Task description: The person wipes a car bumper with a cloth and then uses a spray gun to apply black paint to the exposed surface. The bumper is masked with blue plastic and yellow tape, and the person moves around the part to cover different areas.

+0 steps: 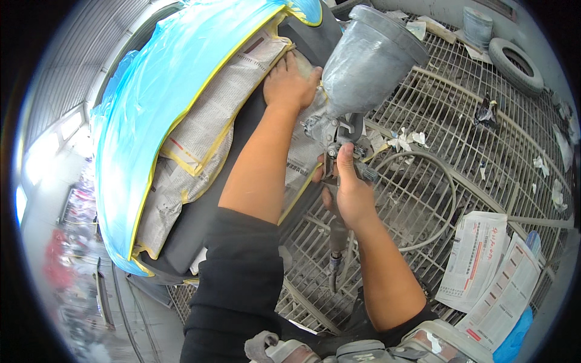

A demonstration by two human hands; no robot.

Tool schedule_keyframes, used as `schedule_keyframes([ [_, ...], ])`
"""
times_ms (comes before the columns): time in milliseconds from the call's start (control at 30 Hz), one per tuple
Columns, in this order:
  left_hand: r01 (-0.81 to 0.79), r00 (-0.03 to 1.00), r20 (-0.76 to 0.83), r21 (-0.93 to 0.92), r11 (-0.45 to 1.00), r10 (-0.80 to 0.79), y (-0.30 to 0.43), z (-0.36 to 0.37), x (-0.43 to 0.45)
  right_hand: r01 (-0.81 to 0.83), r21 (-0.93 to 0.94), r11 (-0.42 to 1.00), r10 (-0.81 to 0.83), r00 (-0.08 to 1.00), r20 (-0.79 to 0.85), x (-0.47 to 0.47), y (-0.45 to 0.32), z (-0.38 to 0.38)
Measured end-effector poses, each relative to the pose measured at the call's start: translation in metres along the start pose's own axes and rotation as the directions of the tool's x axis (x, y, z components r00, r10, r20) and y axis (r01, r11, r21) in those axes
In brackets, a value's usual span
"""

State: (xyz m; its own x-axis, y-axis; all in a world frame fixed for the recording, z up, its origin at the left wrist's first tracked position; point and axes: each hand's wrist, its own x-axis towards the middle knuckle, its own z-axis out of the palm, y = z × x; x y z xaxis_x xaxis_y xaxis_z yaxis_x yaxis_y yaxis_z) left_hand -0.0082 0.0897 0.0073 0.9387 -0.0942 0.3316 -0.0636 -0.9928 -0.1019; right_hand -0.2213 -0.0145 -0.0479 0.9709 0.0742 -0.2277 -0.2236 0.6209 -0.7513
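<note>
My right hand (354,190) grips the handle of a gravity-feed paint spray gun (338,136), thumb up along its back. The gun's grey, paint-dusted cup (372,59) stands above it, and an air hose fitting (335,263) hangs from the handle. My left hand (288,84) rests with spread fingers on a newspaper-masked edge of a dark grey car bumper (249,122). Newspaper (227,86) edged with yellow masking tape covers parts of the bumper, and blue plastic masking film (140,118) drapes over the car body. What lies beneath my left palm is hidden.
Steel floor grating (435,104) spans the right side. On it lie a looped hose (449,181), paper scraps (404,139), newspaper sheets (476,263) and a tyre (517,66), with a metal can (477,27) behind. A respirator (363,351) shows at the bottom edge.
</note>
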Motion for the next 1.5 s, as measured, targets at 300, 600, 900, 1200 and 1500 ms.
schedule_keyframes([
  [300, 0.263, 0.964, 0.030, -0.008, 0.965, -0.263, -0.024, -0.024, -0.051, 0.072, 0.079, 0.994, -0.077, 0.995, 0.068, 0.003, -0.001, -0.006],
  [600, -0.029, 0.961, -0.272, 0.054, 0.998, 0.043, -0.058, -0.020, -0.157, 0.005, -0.055, 0.998, 0.005, 0.986, 0.169, -0.002, 0.010, 0.010],
  [900, -0.189, 0.981, -0.035, 0.051, 0.981, 0.191, -0.120, -0.062, -0.247, -0.018, -0.099, 0.995, 0.047, 0.955, 0.293, -0.019, 0.033, 0.032],
  [1200, 0.001, 1.000, -0.025, 0.122, 0.992, 0.002, -0.180, -0.087, -0.300, -0.059, -0.121, 0.991, 0.108, 0.889, 0.444, -0.034, 0.054, 0.049],
  [1500, 0.184, 0.982, -0.043, 0.051, 0.982, -0.182, -0.220, -0.092, -0.300, -0.038, -0.213, 0.976, 0.145, 0.848, 0.510, -0.051, 0.066, 0.068],
])
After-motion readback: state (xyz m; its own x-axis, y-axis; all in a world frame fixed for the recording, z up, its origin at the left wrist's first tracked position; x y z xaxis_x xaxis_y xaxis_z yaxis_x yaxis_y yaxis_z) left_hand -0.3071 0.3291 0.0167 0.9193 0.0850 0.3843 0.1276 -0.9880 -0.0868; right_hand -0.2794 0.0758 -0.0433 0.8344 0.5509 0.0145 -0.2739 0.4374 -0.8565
